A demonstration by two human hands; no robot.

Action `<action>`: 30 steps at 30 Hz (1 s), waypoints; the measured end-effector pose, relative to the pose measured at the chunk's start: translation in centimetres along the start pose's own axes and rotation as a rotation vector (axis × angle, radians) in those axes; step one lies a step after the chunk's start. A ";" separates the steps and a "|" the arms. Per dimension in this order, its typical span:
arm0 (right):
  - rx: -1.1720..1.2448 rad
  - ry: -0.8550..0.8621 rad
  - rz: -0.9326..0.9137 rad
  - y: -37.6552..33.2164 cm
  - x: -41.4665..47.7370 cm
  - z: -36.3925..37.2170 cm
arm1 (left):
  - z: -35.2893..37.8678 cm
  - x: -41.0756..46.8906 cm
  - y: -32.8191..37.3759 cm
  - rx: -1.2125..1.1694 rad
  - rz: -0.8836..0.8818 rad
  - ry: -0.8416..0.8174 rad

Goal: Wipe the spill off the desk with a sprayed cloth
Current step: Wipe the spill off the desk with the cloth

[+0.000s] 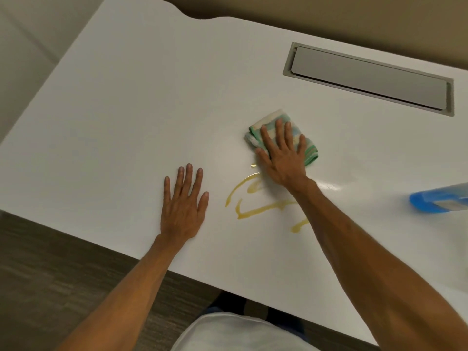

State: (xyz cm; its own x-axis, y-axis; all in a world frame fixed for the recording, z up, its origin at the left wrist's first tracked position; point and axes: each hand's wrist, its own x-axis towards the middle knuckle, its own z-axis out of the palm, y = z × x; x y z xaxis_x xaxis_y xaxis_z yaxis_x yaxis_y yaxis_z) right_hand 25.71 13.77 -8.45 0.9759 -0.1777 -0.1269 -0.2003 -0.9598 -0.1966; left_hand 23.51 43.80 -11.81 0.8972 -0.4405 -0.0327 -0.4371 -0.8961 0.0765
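Yellow spill (255, 198) streaked the white desk (126, 110), the folded green cloth (276, 122) at its far edge. The right hand (283, 158) pressed flat on the cloth, grip spread; the left hand (183, 206) lay flat, grip apart, beside the spill.

Grey cable hatch (368, 78) recessed, lid shut; carpet floor (50, 274) below.
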 end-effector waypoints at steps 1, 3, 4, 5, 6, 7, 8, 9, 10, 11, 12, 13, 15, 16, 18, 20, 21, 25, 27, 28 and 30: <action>-0.019 -0.004 -0.040 -1.0 -0.1 0.4 | 0.0 0.0 0.0 0.001 0.002 0.002; -0.047 -0.016 -0.128 -2.9 -0.5 0.9 | 0.1 0.0 0.0 0.002 0.003 0.008; -0.057 -0.019 -0.176 -3.8 -0.9 1.2 | 0.0 0.0 0.0 0.005 0.003 0.008; -0.068 -0.016 -0.225 -4.5 -1.5 1.4 | 0.0 0.0 0.0 0.006 0.004 0.006; -0.082 -0.012 -0.273 -5.0 -2.1 1.7 | 0.0 0.0 0.0 0.009 0.005 0.003; -0.098 -0.009 -0.315 -5.2 -2.8 2.0 | 0.0 0.0 0.0 0.009 0.006 0.001; -0.111 -0.009 -0.347 -5.0 -3.2 2.1 | 0.0 0.1 0.1 0.002 0.004 -0.005; -0.119 -0.011 -0.365 -4.6 -3.4 2.1 | -0.1 0.1 0.1 -0.012 -0.002 -0.015; -0.125 -0.010 -0.368 -4.1 -3.3 1.9 | -0.2 0.1 0.2 -0.030 -0.014 -0.027; -0.133 -0.009 -0.358 -3.4 -3.0 1.6 | -0.3 0.1 0.3 -0.048 -0.031 -0.033; -0.144 -0.008 -0.336 -2.7 -2.4 1.2 | -0.3 0.1 0.5 -0.062 -0.050 -0.033; -0.155 -0.008 -0.301 -2.0 -1.8 0.8 | -0.4 0.1 0.8 -0.071 -0.065 -0.032; -0.174 -0.013 -0.205 0.1 -0.7 0.0 | -0.6 0.0 1.4 -0.069 -0.082 -0.033; -0.179 -0.014 -0.158 1.4 -0.4 -0.4 | -0.7 0.0 1.5 -0.065 -0.086 -0.034; -0.187 0.001 -0.071 4.2 -0.4 -1.3 | -0.8 0.0 1.7 -0.066 -0.091 -0.043; -0.194 0.045 0.010 6.6 -1.1 -2.1 | -0.9 0.0 1.7 -0.059 -0.095 -0.055; -0.203 0.067 0.048 7.6 -1.6 -2.3 | -0.9 0.0 1.8 -0.054 -0.097 -0.056; -0.230 0.142 0.173 10.2 -4.7 -2.2 | -1.1 0.1 1.9 -0.042 -0.098 -0.065; -0.215 0.177 0.207 10.9 -5.6 -2.1 | -1.0 0.1 1.9 -0.038 -0.099 -0.069; -0.208 0.196 0.215 11.0 -5.8 -2.0 | -1.0 0.2 1.9 -0.039 -0.099 -0.069; -0.167 0.209 0.222 11.0 -5.6 -1.7 | -1.0 0.2 1.9 -0.038 -0.098 -0.065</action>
State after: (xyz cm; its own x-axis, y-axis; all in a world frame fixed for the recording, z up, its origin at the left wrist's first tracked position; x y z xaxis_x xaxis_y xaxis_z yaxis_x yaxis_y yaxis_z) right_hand 18.23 3.88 -8.26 0.9103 -0.4101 0.0568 -0.4095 -0.9120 -0.0227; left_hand 22.92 42.01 -10.64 0.9290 -0.3547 -0.1059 -0.3439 -0.9328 0.1077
